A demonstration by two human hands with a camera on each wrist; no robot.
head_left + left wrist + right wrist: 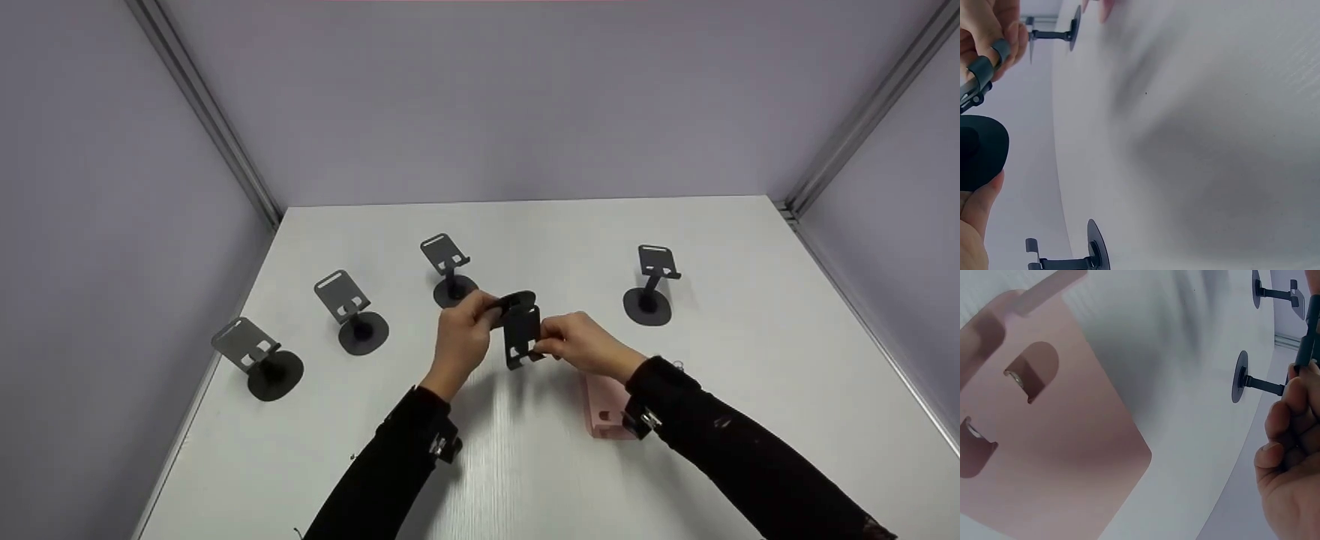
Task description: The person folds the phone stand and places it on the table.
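**Folding stand held aloft over a crowded table**

A person raises a black folding stand point(520, 334) above a white table point(750, 375), gripping it from both sides. The left hand point(461, 337) pinches the round base; the right hand point(589, 345) holds the plate near its lower lip. With support split between base and plate, a hinge that gives suddenly could wrench the base from the left fingertips, or nip a finger between the folding parts. A loosened pinch would likely drop the stand onto the tabletop.

Close behind the left hand stands a dark stand point(442, 253); whether they touch cannot be told, but a backward swing could topple it. Beneath the right forearm lies a second hazard: a pink stand point(604, 405), partly hidden by the black sleeve point(720, 439) and its wrist fitting point(641, 418), could be snagged or shoved if that arm dips. Two more stands to the left, point(341, 295) and one at far right point(652, 285), sit well apart from the hands, at lesser risk.
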